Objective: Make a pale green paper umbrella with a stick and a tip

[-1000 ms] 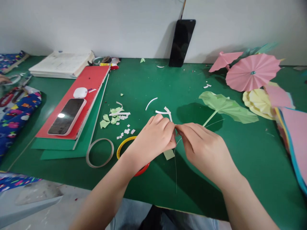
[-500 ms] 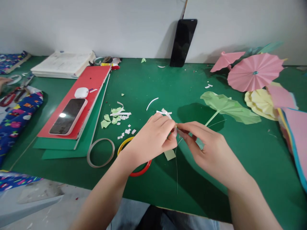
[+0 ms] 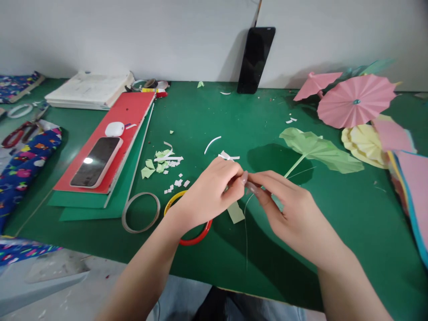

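Pinched fingers of my left hand (image 3: 214, 191) meet those of my right hand (image 3: 294, 205) above the green table (image 3: 287, 294). A pale green pleated paper leaf (image 3: 323, 149) is held off the table, its shadow beneath. Its stem (image 3: 294, 166) runs behind my right hand toward the pinch, so that hand appears to grip it. Whatever my left fingertips hold is hidden. A thin clear thread (image 3: 246, 243) dangles below the fingertips. Under my left forearm lies a yellow-and-red ring (image 3: 197, 240), partly covered. A pale green paper piece (image 3: 236, 214) rests beneath the hands.
To the left are a tape roll (image 3: 125, 214), paper scraps (image 3: 162, 165) and a phone (image 3: 96, 162) on a red board (image 3: 133, 111). A dark phone (image 3: 256, 60) leans on the wall. Pink paper umbrellas (image 3: 356, 101) and paper sheets (image 3: 414, 187) are at right.
My left fingers have rolled slightly, and their tips now show against my right fingertips. At the far left edge, another person's hand has mostly withdrawn from view.
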### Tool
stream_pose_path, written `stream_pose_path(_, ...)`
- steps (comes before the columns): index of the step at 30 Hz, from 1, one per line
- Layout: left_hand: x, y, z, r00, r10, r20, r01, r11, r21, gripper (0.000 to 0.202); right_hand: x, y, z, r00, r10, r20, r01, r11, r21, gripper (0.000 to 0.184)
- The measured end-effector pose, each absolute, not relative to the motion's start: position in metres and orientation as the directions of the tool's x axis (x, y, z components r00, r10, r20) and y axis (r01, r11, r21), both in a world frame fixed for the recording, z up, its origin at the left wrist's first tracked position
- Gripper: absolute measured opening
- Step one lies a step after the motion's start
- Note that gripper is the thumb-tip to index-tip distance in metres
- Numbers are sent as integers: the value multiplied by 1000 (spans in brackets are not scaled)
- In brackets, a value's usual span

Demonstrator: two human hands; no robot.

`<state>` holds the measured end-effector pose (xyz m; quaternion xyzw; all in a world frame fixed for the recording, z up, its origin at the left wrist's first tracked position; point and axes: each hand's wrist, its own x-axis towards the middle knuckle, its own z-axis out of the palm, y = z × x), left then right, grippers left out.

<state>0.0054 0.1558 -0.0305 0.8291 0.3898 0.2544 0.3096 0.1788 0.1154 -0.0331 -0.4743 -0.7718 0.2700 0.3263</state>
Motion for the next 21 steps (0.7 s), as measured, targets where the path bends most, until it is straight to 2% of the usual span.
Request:
stream_pose_path(3,5,155,-29,585,796,154,463,-484,743,19,180,116,-31,-313,928,204,502,344,-794,24)
stream_pose_path(7,5,155,-29,581,794,181,469,-508,723,17,182,117,-30,-310,937,161,469,299,-831,24)
stream_pose_path(21,4,156,-32,619,749,236,450,-584,676,16,181,116,-29,-310,934,178,482,316,-817,20)
